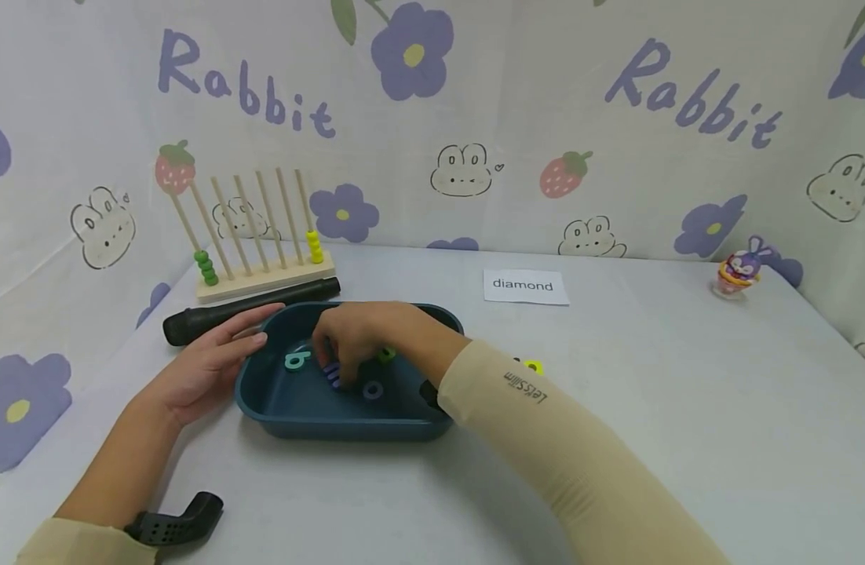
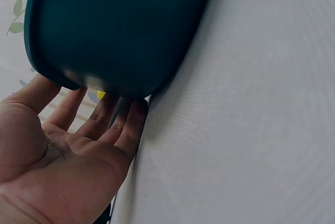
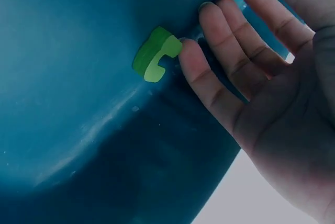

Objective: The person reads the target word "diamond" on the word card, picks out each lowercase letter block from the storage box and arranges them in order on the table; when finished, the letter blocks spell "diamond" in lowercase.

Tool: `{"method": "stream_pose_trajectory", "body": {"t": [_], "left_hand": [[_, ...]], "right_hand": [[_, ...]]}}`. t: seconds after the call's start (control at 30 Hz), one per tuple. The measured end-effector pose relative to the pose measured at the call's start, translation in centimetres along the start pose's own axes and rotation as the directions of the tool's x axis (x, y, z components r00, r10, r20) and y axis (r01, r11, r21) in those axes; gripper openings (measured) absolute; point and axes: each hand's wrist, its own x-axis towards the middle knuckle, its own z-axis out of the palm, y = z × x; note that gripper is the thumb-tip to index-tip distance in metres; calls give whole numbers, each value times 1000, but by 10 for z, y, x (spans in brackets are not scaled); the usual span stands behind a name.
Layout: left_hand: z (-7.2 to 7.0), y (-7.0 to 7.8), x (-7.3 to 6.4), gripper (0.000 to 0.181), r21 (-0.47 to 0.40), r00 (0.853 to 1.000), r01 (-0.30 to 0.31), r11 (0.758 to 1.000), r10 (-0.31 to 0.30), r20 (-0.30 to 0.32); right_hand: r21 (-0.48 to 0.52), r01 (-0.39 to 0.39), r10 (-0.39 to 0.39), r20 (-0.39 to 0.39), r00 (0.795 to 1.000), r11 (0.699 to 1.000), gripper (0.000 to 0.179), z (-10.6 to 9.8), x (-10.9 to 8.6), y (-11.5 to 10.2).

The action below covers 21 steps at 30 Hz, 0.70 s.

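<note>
A person's right hand [image 1: 356,341] reaches down inside a blue tray [image 1: 351,429], its thumb and forefinger pinching a ridged purple letter piece [image 1: 331,375] on the left part of the tray floor. Around it in the tray lie a teal letter [image 1: 297,360] to the left, a grey-purple ring [image 1: 373,390] nearer the viewer and a green letter [image 3: 155,56] beside the outer fingers. The left hand [image 1: 209,367], fingers extended and apart, touches the tray's left end. A black microphone [image 1: 252,310] lies just behind; white tabletop [image 1: 651,377] stretches along the tray's near edge and off to the right. The right forearm slants over the tray's right rim, wrist bent downward.
</note>
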Motion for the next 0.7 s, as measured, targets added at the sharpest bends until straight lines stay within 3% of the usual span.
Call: {"method": "stream_pose_trajectory", "body": {"t": [0.33, 0.53, 0.7], "left_hand": [[0, 2, 1, 52, -2, 1000, -2, 1000, 2, -2], [0, 2, 0, 53, 5, 1000, 14, 1000, -14, -5], [0, 1, 0, 52, 2, 1000, 18, 1000, -18, -2]], "right_hand": [[99, 0, 4, -36, 999, 995, 25, -10, -7, 7], [242, 18, -15, -17, 1000, 970, 28, -11, -8, 13], [287, 40, -34, -23, 999, 957, 23, -13, -11, 16]]}}
